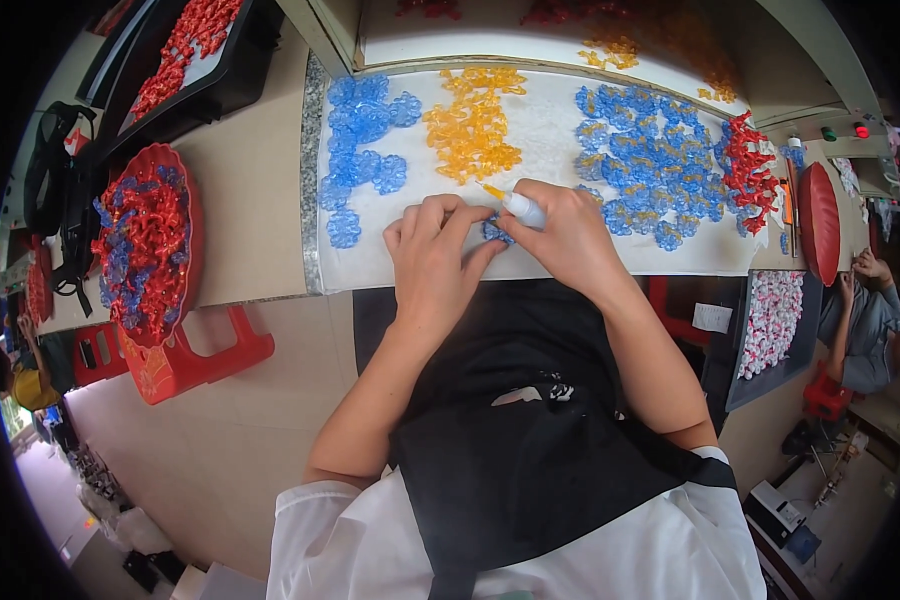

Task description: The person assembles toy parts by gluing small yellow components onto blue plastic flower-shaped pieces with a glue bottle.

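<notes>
My left hand (432, 255) pinches a small translucent blue plastic piece (495, 232) just above the white sheet (542, 120). In my right hand (575, 240) is a small white squeeze bottle (526, 210) with a yellow nozzle, tilted so that its tip points up and to the left. The fingertips of both hands nearly meet around the blue piece. Beyond my left hand lie loose blue pieces (360, 135) and a patch of translucent orange pieces (470, 125). Many blue pieces with yellowish parts (650, 165) spread out beyond my right hand, beside a pile of red pieces (750, 175).
A red scalloped tray (192, 235) of red and blue pieces stands at the left, near a black bin (235, 80). An empty-looking red dish (820, 225) lies at the right. Below it sits a tray of pink-and-white pieces (770, 325). Other people (860, 330) sit at both sides.
</notes>
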Motion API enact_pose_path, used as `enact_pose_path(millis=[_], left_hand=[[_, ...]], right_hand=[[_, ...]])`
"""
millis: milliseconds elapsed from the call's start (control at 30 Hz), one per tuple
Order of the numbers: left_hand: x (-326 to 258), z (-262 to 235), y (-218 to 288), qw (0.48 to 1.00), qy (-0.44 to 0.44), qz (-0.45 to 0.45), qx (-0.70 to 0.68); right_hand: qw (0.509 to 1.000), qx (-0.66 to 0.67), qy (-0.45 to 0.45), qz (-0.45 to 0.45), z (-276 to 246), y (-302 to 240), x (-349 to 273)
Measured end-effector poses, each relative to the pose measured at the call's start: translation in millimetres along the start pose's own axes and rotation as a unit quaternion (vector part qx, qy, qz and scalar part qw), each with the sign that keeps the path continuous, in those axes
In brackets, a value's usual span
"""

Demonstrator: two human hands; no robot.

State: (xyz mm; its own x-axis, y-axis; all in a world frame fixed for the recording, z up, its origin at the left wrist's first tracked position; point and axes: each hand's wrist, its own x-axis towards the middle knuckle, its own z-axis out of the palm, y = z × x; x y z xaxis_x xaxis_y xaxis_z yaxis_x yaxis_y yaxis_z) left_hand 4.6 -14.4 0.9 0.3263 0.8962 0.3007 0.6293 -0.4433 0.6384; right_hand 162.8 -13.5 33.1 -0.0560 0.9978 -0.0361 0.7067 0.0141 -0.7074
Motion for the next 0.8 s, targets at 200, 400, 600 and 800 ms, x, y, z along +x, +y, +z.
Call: enact_pose_path(millis=[200,400,600,800], left_hand=[[-0.6,1.5,-0.8,1.000,0.004,-0.002,0.000],[-0.1,0.9,-0.7,1.000,0.009,-0.003,-0.004],[-0.1,1.2,-0.7,1.000,0.006,-0.003,-0.002],[0.4,0.4,-0.7,1.000,0.000,0.001,0.006]], right_hand=[[0.999,-0.050,-0.001,-0.006,-0.1,-3.9,0.5],[0.997,-0.075,0.009,-0.026,1.0,-9.7,-2.1],[0.995,-0.092,0.006,-0.036,1.6,-8.9,-1.5],[0.993,-0.104,0.015,-0.055,2.8,-8.3,-1.8]])
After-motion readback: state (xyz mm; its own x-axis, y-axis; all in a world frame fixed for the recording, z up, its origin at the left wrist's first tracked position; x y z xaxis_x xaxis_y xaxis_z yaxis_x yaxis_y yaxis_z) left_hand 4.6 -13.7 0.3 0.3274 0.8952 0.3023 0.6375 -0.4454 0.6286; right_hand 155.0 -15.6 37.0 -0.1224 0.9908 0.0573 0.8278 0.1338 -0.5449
